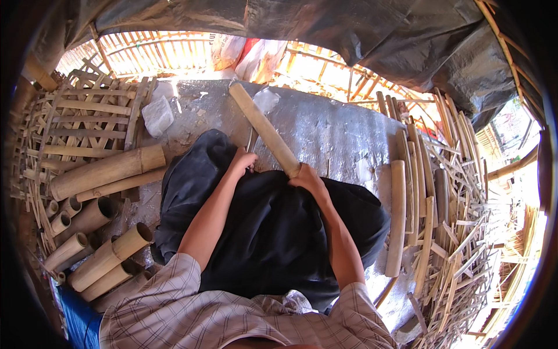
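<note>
My right hand (308,178) is closed round the near end of a pale length of bamboo (264,129). The bamboo slants up and to the left, its far end over the grey sheet on the ground. In my left hand (243,161), whose fingers are curled, is a narrow metal blade (251,141) that points away from me. Its far part passes behind the bamboo, and its handle is hidden in my fist. Both hands are just above the black cloth (267,232) over my lap and knees.
Thick bamboo tubes (110,168) lie at left, with more cut tubes nearer me. Behind them is a woven bamboo lattice (93,110). A pale stone block (157,116) rests on the grey sheet (331,128). Split bamboo pieces (397,215) and thin strips pile up at right.
</note>
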{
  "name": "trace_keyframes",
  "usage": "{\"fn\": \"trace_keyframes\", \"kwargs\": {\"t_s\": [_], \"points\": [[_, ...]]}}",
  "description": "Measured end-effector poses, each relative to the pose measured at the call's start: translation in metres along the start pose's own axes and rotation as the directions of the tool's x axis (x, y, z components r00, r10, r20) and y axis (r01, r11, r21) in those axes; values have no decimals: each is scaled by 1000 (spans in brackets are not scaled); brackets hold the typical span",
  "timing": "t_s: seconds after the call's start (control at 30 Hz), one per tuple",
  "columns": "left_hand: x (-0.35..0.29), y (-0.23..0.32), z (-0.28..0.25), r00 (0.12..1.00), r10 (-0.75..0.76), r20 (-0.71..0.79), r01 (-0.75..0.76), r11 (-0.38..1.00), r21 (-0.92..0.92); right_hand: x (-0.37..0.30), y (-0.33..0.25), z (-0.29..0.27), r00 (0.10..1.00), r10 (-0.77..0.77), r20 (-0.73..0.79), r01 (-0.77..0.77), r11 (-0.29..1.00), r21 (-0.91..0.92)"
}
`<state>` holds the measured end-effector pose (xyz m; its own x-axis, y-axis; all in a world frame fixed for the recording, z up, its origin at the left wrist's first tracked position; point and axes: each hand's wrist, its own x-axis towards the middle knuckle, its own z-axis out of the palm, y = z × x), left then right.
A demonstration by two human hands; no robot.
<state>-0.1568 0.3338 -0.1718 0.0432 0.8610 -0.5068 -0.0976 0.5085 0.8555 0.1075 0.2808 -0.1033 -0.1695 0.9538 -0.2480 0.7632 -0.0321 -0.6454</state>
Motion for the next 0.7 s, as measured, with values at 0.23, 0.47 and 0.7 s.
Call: {"fn": "trace_keyframes", "kwargs": {"t_s": [0.23,0.47,0.7], "points": [[5,4,3,997,-50,51,52,998,-32,-2,-10,-35,999,46,-15,-41,973,226],[8,1,-1,979,-114,172,136,983,-127,-15,-70,-30,952,-34,-306,228,746,626],[-6,12,6,991,-97,88,99,995,-20,20,-4,10,984,177,29,-177,984,22]]}}
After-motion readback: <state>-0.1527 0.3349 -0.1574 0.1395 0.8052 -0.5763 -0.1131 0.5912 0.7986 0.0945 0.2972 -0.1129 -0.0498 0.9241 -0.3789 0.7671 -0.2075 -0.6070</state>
